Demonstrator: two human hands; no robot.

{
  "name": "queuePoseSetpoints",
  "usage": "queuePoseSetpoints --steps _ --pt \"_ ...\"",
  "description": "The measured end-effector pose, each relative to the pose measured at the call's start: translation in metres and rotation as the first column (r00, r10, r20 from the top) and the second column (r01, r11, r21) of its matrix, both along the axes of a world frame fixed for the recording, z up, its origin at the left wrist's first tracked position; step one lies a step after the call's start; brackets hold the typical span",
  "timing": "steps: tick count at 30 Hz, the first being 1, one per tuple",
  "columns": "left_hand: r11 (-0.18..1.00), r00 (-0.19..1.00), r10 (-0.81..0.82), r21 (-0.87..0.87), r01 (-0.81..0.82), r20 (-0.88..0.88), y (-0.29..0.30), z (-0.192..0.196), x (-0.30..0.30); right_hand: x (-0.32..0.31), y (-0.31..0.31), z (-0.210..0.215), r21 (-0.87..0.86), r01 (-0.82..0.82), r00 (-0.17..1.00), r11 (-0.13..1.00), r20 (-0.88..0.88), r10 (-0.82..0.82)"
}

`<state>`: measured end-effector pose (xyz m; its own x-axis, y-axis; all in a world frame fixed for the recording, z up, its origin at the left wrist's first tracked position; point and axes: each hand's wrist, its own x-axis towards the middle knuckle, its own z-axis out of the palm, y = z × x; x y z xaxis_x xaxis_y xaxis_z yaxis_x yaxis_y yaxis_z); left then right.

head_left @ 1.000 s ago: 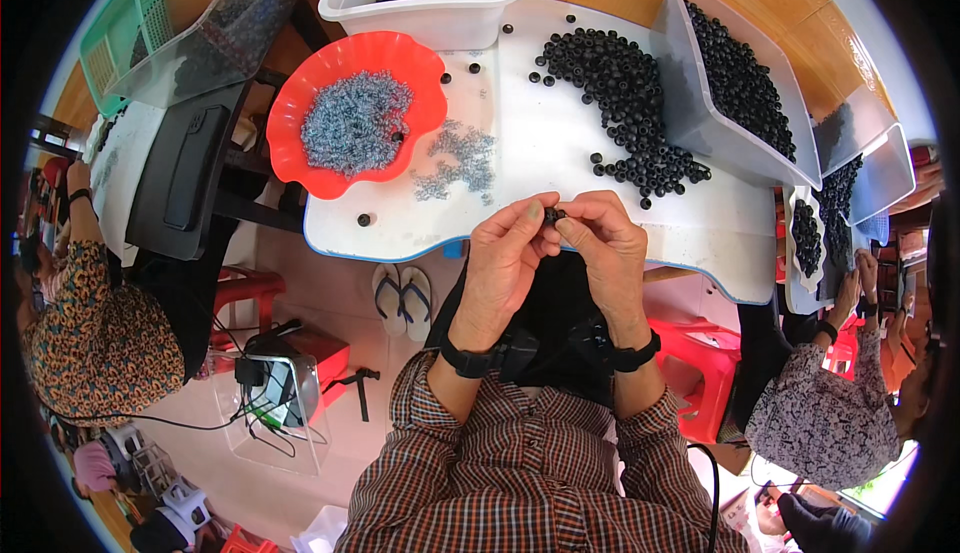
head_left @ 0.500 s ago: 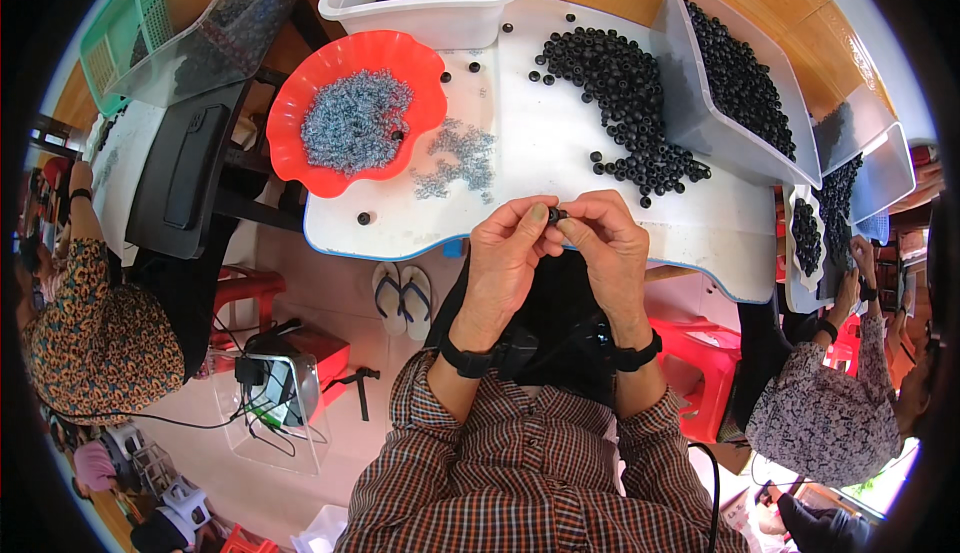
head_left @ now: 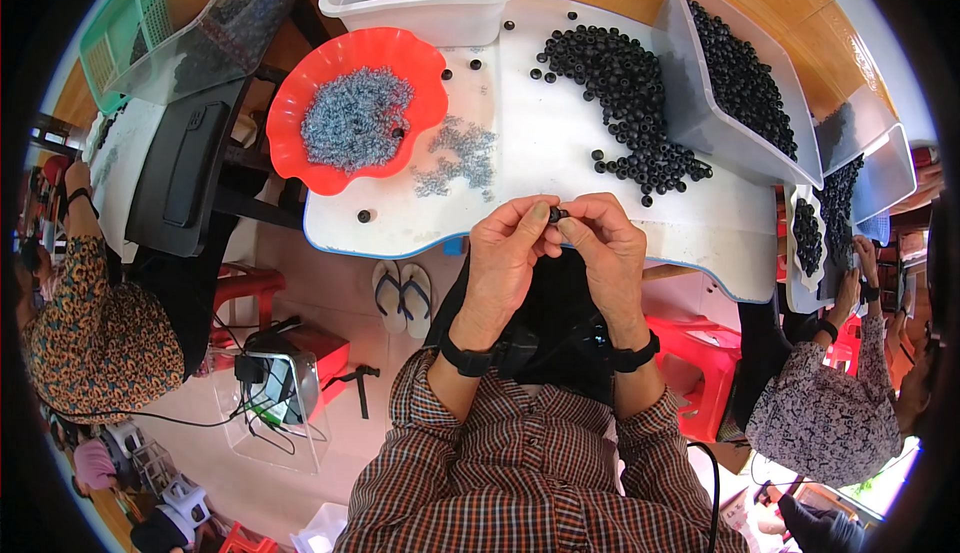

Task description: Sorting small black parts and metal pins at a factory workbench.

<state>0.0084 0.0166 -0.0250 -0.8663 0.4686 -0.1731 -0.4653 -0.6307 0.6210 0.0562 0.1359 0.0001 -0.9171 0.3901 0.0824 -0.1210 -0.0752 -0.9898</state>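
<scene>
Not much changed in the last sec: left hand & right hand stay together, fingers pinching a small black bead between them, bead pile on table just beyond.

A red scalloped bowl of small silvery metal pieces sat at the far left of the white table, with more of those loose metal pieces scattered just right of it. A white tub stood at the far edge, and a clear bin tilted at the far right. A pair of sandals lay on the floor near the table's left edge. A red stool stood at the right.
</scene>
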Motion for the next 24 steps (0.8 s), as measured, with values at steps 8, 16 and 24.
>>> queuePoseSetpoints --steps 8,16,24 --pt "0.975 0.989 0.074 -0.200 -0.099 -0.129 0.000 0.006 0.002 -0.001 -0.001 -0.003 0.112 0.022 1.000 0.993 -0.013 -0.020" --pt "0.924 0.968 0.096 -0.339 -0.174 -0.233 -0.001 0.008 0.005 -0.001 -0.001 -0.001 0.417 0.047 0.998 0.907 -0.066 -0.022" --pt "0.912 0.965 0.044 -0.383 -0.145 -0.260 0.001 0.008 0.007 0.004 -0.008 0.001 0.493 0.077 0.997 0.867 -0.043 -0.064"
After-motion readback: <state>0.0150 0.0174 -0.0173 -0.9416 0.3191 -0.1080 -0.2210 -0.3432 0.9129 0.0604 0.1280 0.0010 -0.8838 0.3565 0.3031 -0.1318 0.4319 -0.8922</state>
